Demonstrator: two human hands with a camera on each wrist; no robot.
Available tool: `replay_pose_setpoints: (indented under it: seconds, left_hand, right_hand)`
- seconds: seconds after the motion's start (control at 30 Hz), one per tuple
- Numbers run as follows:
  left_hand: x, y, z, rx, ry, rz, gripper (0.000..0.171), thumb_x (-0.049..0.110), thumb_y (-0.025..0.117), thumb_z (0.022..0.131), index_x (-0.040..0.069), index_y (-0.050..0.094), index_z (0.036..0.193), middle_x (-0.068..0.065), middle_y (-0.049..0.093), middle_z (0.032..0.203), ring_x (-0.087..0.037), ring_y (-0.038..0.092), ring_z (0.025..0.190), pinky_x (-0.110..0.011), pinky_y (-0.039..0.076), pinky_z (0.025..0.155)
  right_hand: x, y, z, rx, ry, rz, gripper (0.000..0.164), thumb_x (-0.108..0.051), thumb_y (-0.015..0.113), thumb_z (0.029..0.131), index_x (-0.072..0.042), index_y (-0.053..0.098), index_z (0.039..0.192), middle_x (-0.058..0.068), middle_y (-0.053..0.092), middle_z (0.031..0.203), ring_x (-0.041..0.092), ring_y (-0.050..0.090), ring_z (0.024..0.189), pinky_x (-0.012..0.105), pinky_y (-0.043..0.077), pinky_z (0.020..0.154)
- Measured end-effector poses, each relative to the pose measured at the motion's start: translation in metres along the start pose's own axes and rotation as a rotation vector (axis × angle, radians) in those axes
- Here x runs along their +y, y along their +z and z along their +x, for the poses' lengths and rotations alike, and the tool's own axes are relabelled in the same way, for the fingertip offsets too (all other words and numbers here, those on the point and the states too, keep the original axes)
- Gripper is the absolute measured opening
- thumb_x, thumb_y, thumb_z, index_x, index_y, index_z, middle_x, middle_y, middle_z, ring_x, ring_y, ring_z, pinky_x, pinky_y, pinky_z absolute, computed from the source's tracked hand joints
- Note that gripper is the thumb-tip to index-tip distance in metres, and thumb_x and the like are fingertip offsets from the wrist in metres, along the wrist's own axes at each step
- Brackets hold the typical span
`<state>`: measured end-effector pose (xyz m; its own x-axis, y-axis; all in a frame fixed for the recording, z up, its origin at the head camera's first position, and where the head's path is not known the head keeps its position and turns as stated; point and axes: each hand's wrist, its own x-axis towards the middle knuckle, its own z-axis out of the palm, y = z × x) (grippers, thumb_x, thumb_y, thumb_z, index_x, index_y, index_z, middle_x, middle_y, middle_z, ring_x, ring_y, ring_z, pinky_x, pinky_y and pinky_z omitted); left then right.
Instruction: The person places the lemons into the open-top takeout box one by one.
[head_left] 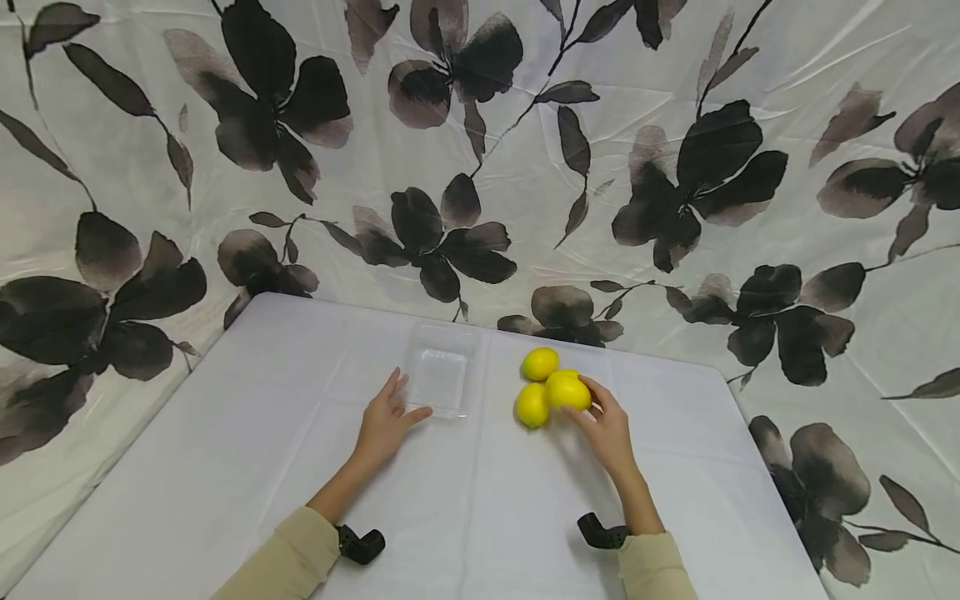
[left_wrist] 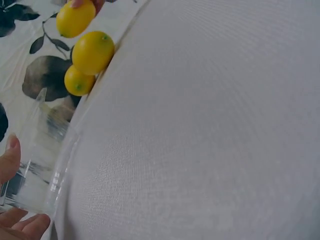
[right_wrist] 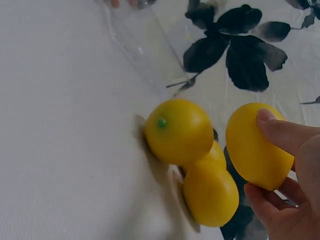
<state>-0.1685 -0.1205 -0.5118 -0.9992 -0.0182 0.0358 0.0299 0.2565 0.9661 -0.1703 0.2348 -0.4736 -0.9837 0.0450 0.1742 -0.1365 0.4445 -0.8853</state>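
My right hand [head_left: 606, 425] holds a yellow lemon [right_wrist: 260, 147] between thumb and fingers. Three more lemons are grouped beside it on the white table. One lemon [head_left: 540, 364] sits at the back and another [head_left: 532, 406] nearer me. The third [right_wrist: 214, 156] is partly hidden behind its neighbours. To the left lies a transparent rectangular plastic container [head_left: 468, 375]; no contents show in it. My left hand [head_left: 381, 425] rests at its near left corner, thumb and fingers spread along the edges. In the left wrist view, only the thumb [left_wrist: 9, 162] and some fingertips [left_wrist: 37, 226] of that hand appear.
A white cloth covers the table [head_left: 247, 433]. Behind its far edge hangs a pale fabric [head_left: 525, 192] printed with dark flowers. Black devices are strapped at the left wrist [head_left: 362, 546] and the right wrist [head_left: 602, 531].
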Motion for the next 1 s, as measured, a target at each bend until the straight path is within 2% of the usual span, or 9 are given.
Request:
replay_pose_setpoints:
  seconds: [0.33,0.53,0.73,1.0]
  left_hand:
    - [0.004,0.010,-0.006,0.004,0.002,0.017,0.096,0.019,0.079,0.085,0.000,0.018,0.156,-0.021,0.036,0.156,-0.041,0.039,0.139,-0.046,0.042,0.111]
    - [0.003,0.015,-0.011,0.014,0.013,0.012,0.096,0.019,0.079,0.084,-0.001,0.018,0.156,-0.022,0.036,0.155,-0.042,0.041,0.138,-0.045,0.042,0.110]
    - [0.002,0.022,-0.015,0.025,0.028,0.006,0.096,0.020,0.079,0.084,0.000,0.018,0.156,-0.023,0.035,0.155,-0.043,0.042,0.137,-0.045,0.042,0.111]
    - [0.005,0.028,-0.024,0.040,0.032,0.024,0.097,0.021,0.081,0.082,0.000,0.021,0.155,-0.022,0.038,0.154,-0.043,0.045,0.135,-0.047,0.044,0.110]
  right_hand:
    - [-0.024,0.021,0.008,-0.039,-0.058,0.024,0.061,-0.020,0.078,0.086,-0.006,0.052,0.140,0.015,0.053,0.142,0.031,0.053,0.128,0.044,0.046,0.110]
    - [-0.033,0.045,0.010,-0.080,-0.072,0.047,0.064,-0.021,0.080,0.084,-0.004,0.053,0.140,0.017,0.055,0.138,0.033,0.054,0.125,0.047,0.047,0.108]
    - [-0.042,0.070,0.011,-0.112,-0.098,0.078,0.061,-0.020,0.080,0.084,-0.005,0.056,0.137,0.014,0.058,0.137,0.032,0.055,0.124,0.050,0.046,0.109]
    - [-0.051,0.104,0.009,-0.204,-0.139,0.075,0.059,-0.017,0.078,0.085,-0.004,0.055,0.138,0.015,0.057,0.139,0.034,0.055,0.127,0.050,0.048,0.107]
